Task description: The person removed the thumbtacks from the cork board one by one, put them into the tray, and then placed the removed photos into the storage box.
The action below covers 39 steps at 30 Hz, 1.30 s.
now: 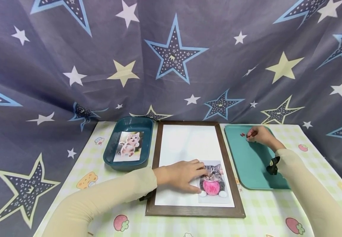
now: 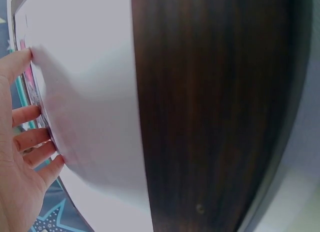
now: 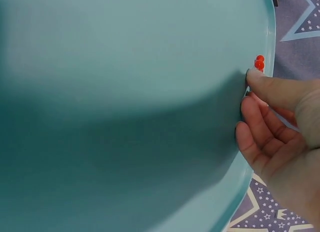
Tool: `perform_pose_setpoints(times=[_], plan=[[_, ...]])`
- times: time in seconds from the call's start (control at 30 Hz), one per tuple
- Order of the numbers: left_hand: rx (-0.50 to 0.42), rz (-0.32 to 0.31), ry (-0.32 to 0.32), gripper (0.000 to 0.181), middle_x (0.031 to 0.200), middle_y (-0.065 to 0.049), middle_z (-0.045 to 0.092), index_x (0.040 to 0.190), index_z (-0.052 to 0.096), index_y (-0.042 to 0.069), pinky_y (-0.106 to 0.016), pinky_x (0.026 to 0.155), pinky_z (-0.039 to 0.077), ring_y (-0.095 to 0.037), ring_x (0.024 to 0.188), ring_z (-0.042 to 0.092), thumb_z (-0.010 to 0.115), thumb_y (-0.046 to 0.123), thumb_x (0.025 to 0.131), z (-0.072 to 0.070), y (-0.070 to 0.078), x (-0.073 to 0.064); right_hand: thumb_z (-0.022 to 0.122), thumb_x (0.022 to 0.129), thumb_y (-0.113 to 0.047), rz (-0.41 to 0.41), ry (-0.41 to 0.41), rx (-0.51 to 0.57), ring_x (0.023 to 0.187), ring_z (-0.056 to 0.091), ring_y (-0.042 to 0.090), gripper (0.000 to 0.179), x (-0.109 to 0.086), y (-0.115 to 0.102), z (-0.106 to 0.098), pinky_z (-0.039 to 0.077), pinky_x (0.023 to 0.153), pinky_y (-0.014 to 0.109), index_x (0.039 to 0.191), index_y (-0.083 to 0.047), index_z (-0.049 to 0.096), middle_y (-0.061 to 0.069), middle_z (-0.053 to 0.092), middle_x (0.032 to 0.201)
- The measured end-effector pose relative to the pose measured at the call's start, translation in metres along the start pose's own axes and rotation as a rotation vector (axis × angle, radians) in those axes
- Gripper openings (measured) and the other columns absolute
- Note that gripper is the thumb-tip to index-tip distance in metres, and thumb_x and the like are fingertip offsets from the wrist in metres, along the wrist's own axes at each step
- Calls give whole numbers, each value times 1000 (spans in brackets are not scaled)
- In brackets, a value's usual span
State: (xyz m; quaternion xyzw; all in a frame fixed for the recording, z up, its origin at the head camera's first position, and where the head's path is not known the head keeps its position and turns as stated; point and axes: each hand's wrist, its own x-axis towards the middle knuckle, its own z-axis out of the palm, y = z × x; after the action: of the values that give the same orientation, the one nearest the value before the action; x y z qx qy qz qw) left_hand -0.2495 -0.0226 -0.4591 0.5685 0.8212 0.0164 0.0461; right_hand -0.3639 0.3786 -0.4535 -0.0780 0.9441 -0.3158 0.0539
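Observation:
My left hand [image 1: 184, 176] lies across the white board [image 1: 188, 141] in its brown frame, fingers straight and spread. Its fingertips touch the left part of a photo [image 1: 213, 187] of a grey tabby cat with a pink ball, which lies at the board's lower right. Over the far part of the teal tray [image 1: 248, 164], my right hand [image 1: 260, 135] pinches a small red push pin between thumb and fingers, mostly hidden by them. Beside those fingertips, a few other red push pins [image 3: 259, 64] lie on the tray near its far edge.
To the board's left stands a dark teal bin [image 1: 108, 153] with a kitten photo [image 1: 128, 146] in it. A checked cloth [image 1: 108, 204] with fruit prints covers the table. Behind it hangs a dark curtain [image 1: 171, 102] with stars.

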Motion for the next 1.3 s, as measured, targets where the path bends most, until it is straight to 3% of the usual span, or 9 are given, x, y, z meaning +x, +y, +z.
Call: perform_pose_setpoints(times=[0.73,1.3], plan=[[14,32,36,72,133,2,53,152,46,19,-23,99,51,-12,118,51,55,63,97,6,-3,-1,71,92,-4,32,-25,19,71,59,16,22,-1,-6,-2,53,65,38,104,13,62,21,66,88],[2,-5,2,72,146,-1,49,155,41,18,-28,109,48,-15,133,49,52,61,99,4,0,-2,72,92,-4,40,-4,-33,70,61,17,18,-1,-6,-2,54,64,36,101,10,64,17,68,85]])
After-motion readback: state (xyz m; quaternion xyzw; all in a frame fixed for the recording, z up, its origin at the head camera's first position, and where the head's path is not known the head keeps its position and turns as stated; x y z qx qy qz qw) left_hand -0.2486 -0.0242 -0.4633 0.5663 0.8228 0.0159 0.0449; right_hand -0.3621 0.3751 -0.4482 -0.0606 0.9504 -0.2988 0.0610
